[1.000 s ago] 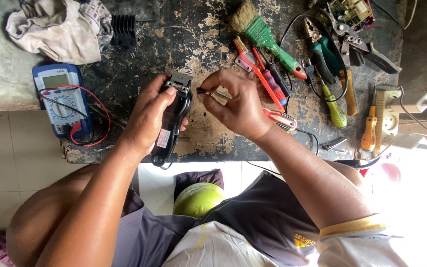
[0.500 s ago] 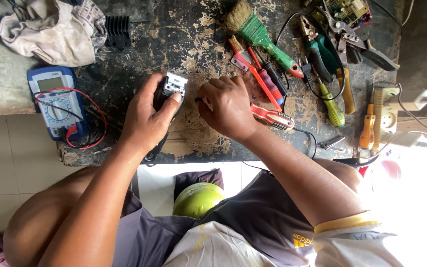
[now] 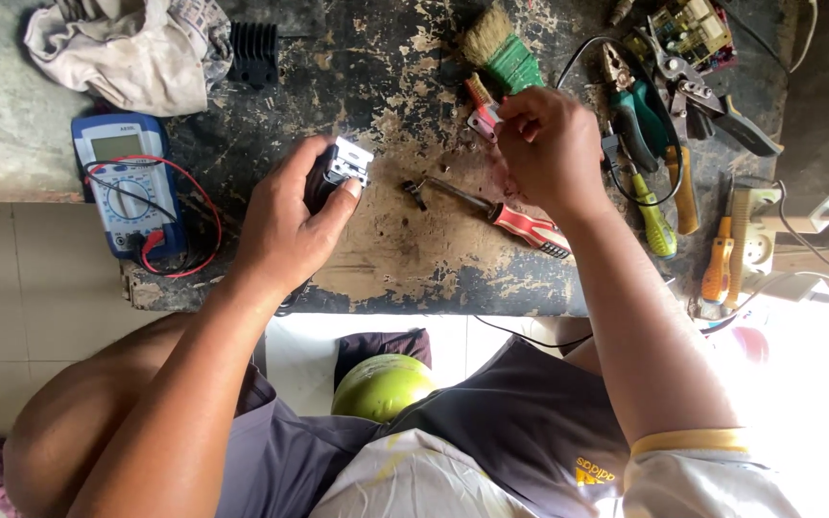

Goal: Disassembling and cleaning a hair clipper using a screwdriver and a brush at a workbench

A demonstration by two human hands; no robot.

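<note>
My left hand (image 3: 285, 230) grips a black hair clipper (image 3: 333, 171) with a silver blade head, held against the worn wooden bench (image 3: 395, 259). My right hand (image 3: 549, 149) hovers farther right, fingers pinched together over a cluster of screwdrivers (image 3: 482, 110); whether something tiny sits between the fingertips I cannot tell. Between the hands lies a red-handled screwdriver (image 3: 501, 211), flat on the bench with its tip pointing toward the clipper.
A blue multimeter (image 3: 127, 187) with red and black leads sits at the left. A rag (image 3: 131, 48), a black comb attachment (image 3: 253, 53), a green-handled brush (image 3: 501, 48), pliers (image 3: 640, 105), a circuit board (image 3: 688, 29) and more tools crowd the back and right.
My right hand has left the clipper, set the red-handled screwdriver down on the bench and moved right toward the tool pile. My left hand has lowered the clipper slightly.
</note>
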